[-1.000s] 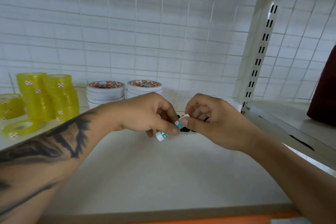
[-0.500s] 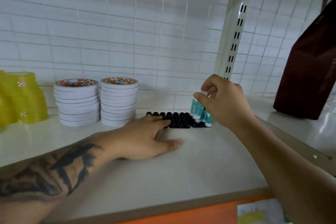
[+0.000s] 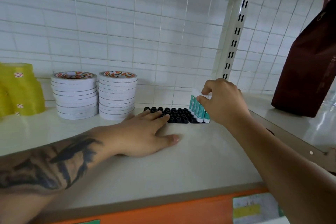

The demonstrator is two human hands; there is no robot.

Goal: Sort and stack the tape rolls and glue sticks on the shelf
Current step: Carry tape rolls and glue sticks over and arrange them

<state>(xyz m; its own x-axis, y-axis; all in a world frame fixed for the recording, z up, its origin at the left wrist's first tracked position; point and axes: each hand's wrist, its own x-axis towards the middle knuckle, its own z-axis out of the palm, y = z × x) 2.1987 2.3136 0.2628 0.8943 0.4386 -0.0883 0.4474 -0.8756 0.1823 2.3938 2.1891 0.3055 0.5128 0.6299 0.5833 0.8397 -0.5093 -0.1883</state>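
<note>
Glue sticks (image 3: 199,110): a short row of teal-and-white sticks standing upright in the right end of the black socket tray, white caps up.
Black socket tray (image 3: 177,114): landmark; lies flat on the shelf near the back wall; most sockets to the left of the sticks show as open holes.
Right hand (image 3: 225,101): over the right end of the tray; thumb and forefinger pinch the white cap of a stick in the row, remaining fingers curled in behind.
Left hand (image 3: 143,132): palm down on the shelf just in front of the tray; fingers straight and close together, tips resting on the tray's left front sockets; thumb spread out to the right, flat on the shelf.
White tape rolls (image 3: 117,94): two stacks side by side, just left of the tray.
Yellow tape rolls (image 3: 20,91): stacked farther left of the tray, beyond the white stacks.
Shelf (image 3: 181,165): pale surface bearing the tray.
Upright post (image 3: 234,38): slotted, behind and right of the tray.
Dark red bag (image 3: 309,63): well right of the tray, past the post.
</note>
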